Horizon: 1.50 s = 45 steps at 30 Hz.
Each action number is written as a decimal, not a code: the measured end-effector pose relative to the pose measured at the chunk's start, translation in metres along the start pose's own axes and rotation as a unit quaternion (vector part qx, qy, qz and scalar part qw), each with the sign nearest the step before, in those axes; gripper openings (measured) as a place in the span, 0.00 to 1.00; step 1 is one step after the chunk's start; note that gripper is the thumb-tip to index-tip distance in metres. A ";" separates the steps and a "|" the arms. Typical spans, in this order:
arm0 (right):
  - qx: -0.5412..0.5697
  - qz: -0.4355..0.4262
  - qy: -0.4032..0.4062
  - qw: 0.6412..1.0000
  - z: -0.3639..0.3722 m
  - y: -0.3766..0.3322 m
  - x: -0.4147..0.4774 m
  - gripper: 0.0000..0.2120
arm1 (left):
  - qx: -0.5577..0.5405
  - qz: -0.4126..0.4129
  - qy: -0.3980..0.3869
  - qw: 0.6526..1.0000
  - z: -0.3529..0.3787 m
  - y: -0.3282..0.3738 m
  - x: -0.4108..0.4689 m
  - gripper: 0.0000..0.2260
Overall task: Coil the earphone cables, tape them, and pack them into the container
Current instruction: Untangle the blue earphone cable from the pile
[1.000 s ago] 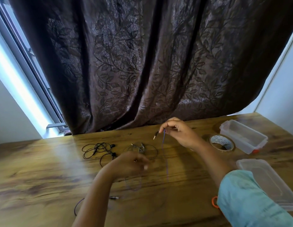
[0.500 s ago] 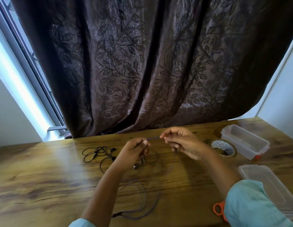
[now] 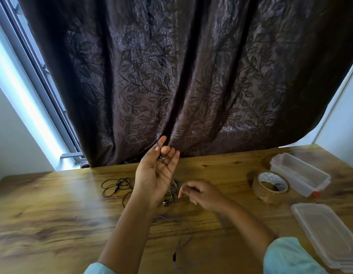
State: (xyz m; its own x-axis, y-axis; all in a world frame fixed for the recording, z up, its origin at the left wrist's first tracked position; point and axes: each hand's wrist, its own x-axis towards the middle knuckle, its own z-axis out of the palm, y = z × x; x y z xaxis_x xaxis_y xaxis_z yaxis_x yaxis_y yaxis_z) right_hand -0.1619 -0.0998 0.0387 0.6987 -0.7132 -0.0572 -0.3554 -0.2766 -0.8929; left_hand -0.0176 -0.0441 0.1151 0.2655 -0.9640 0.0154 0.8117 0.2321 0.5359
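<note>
Raised palm-up, the left hand (image 3: 158, 175) pinches one end of the purple earphone cable (image 3: 165, 216) — likely as a former for coiling — while the right hand (image 3: 199, 192) curls low, its hold unclear, and slack trails across the bench (image 3: 53, 214).

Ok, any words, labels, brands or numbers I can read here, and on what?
Nothing legible in this view.
Inner core of the tape roll: dark print on white, too small and blurred to read.
On the container: no lettering visible.
On the lid: no lettering visible.
On the curtain: leaf pattern only, no text.
</note>
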 end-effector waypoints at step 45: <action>-0.202 -0.033 -0.087 0.975 0.004 -0.034 -0.024 0.13 | 0.504 0.152 0.058 0.848 -0.055 0.014 0.002 0.15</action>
State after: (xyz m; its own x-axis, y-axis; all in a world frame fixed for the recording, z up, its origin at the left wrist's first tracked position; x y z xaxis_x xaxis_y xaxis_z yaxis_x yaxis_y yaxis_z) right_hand -0.1641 -0.0706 0.0686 0.8102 -0.5755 -0.1116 -0.4973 -0.5740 -0.6505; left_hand 0.0225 -0.0359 0.0760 0.4790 -0.8468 0.2313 -0.1456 0.1832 0.9722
